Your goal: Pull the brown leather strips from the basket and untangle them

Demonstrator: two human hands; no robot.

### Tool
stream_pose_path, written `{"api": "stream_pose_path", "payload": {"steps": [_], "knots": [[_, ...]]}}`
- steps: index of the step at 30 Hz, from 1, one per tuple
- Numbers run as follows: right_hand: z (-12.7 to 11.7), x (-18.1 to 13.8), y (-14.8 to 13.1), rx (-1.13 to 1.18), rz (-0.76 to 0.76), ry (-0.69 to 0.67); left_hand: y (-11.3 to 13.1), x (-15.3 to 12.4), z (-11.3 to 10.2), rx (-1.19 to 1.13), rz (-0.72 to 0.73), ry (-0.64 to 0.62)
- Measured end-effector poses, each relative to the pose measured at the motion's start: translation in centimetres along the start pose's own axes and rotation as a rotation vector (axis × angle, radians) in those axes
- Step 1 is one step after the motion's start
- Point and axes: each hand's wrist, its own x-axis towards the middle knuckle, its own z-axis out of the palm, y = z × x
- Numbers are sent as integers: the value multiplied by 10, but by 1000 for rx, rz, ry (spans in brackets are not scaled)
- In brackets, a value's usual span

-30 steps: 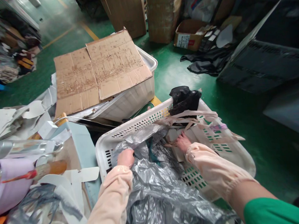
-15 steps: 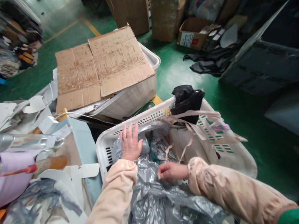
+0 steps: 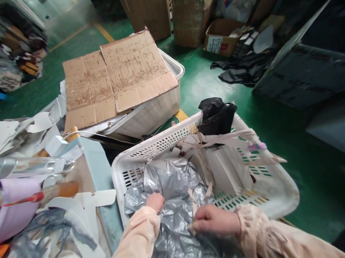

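Observation:
A crumpled silver-grey plastic bag [image 3: 175, 179] fills the left and near part of a white perforated plastic basket [image 3: 282, 192]. My left hand [image 3: 155, 202] is closed on the bag near the basket's left side, its fingertips hidden by the folds. To the right, my right hand [image 3: 214, 220] is curled with thumb and fingers pinched together on the bag's near part. Just beyond it, thin beige strips [image 3: 208, 188] hang over the plastic. Pale flat stacked pieces [image 3: 225, 168] lie inside the basket, right of the bag.
A black plastic bag [image 3: 216, 113] hangs on the basket's far rim. Cardboard [image 3: 123, 74] covers a white tub behind. At left are a clear bottle [image 3: 26, 166], a lilac container [image 3: 19, 206] and white scraps. A dark box [image 3: 311, 71] stands at right.
My left hand has drawn back toward me and gone from spread fingers to closed. My right hand has moved right and nearer. The bag's plastic now covers more of the basket's left part.

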Motion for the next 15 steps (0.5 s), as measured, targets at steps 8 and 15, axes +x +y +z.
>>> {"api": "stream_pose_path", "payload": {"steps": [8,15], "knots": [[-150,66,10,-930,206,771,9,-6,36,-41,-61,-61],[-161,127,18,-1089,128,554,9,2,37,-33,-51,-98]]}}
